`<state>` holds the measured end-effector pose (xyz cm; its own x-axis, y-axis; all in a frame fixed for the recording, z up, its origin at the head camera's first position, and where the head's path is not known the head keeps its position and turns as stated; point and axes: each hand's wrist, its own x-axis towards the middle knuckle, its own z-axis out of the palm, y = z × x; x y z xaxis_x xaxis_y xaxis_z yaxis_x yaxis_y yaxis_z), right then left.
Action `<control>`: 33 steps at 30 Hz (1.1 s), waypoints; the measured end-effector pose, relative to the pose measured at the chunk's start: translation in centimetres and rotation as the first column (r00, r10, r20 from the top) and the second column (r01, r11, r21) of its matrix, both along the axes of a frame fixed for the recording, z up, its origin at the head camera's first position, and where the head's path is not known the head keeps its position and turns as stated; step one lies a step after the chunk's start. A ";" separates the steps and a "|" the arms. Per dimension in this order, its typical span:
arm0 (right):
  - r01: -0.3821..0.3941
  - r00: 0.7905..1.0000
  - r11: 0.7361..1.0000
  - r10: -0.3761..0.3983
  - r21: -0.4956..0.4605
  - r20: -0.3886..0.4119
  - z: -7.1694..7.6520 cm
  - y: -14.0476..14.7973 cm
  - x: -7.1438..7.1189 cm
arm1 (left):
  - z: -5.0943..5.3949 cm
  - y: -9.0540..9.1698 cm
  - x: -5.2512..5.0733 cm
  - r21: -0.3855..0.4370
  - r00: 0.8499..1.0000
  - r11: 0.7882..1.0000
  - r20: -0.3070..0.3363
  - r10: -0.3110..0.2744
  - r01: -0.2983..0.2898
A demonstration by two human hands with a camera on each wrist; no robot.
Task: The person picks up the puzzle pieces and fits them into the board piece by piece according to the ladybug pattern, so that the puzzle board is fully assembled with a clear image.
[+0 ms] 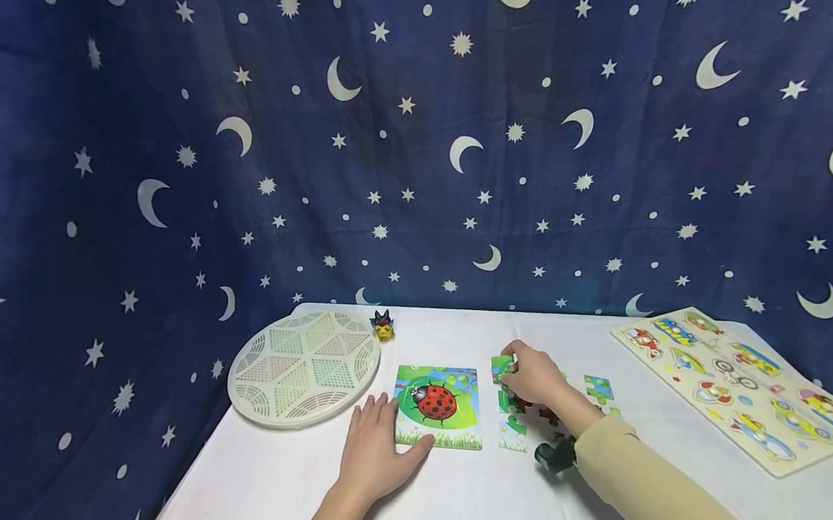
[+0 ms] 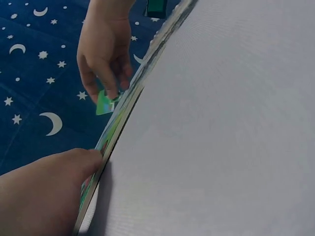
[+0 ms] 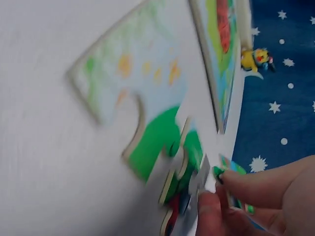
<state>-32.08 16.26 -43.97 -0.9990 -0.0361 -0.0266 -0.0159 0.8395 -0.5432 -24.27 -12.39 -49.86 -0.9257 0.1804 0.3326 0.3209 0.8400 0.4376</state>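
A square ladybug puzzle (image 1: pixel 438 406) lies assembled on the white table. My left hand (image 1: pixel 377 448) rests at its left side with fingers extended, the thumb touching the front edge. To the right, my right hand (image 1: pixel 536 376) pinches a green puzzle piece (image 1: pixel 502 367) between thumb and fingers, seen also in the left wrist view. Below it lie loose puzzle pieces, among them a flowered corner piece (image 1: pixel 512 436), large in the right wrist view. Another green and blue puzzle piece (image 1: pixel 599 387) lies right of that hand. The hand and forearm hide part of the pieces.
A round, pale star-patterned game board (image 1: pixel 304 367) stands at the left. Behind it is a small yellow figurine (image 1: pixel 383 325). On the right lies a wooden vehicle peg puzzle (image 1: pixel 743 385). A dark blue starry curtain (image 1: pixel 412 151) closes off the back.
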 end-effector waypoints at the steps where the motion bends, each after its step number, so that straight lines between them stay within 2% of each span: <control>1: -0.003 1.000 0.999 0.003 -0.045 0.004 0.0 -0.3 0.0 | 0.0 -0.1 0.0 0.006 1.000 1.000 0.002 0.003 -0.003; 4: -0.012 0.999 0.985 0.018 -0.174 0.030 0.1 -1.2 0.1 | 0.1 -0.2 0.1 0.030 1.000 1.000 0.001 -0.005 0.005; 7: -0.012 0.998 0.960 0.030 -0.281 0.060 -0.1 -1.8 0.2 | 0.2 -0.3 0.1 0.031 1.000 0.999 0.011 -0.012 0.012; 11: -0.023 0.997 0.940 0.049 -0.342 0.067 -0.4 -2.7 0.3 | 0.3 -0.5 0.2 0.025 1.000 1.000 0.018 -0.015 0.015; 14: -0.034 0.997 0.939 0.056 -0.344 0.053 -0.6 -3.2 0.4 | 0.3 -0.5 0.2 0.027 1.000 0.999 0.015 -0.017 0.016; 23: -0.070 0.997 0.963 0.070 -0.261 -0.012 -1.3 -5.0 0.6 | 0.1 -0.3 -0.1 0.018 1.000 1.000 0.019 -0.014 0.013; 28: -0.058 0.998 0.974 0.051 -0.221 -0.036 -1.1 -6.0 0.4 | 0.1 -0.4 -0.2 0.013 1.000 1.000 0.003 -0.019 0.019; 33: -0.059 0.997 0.985 0.051 -0.160 -0.055 -1.2 -6.9 -0.1 | 0.2 -0.4 -0.3 0.013 0.999 1.000 0.023 -0.025 0.025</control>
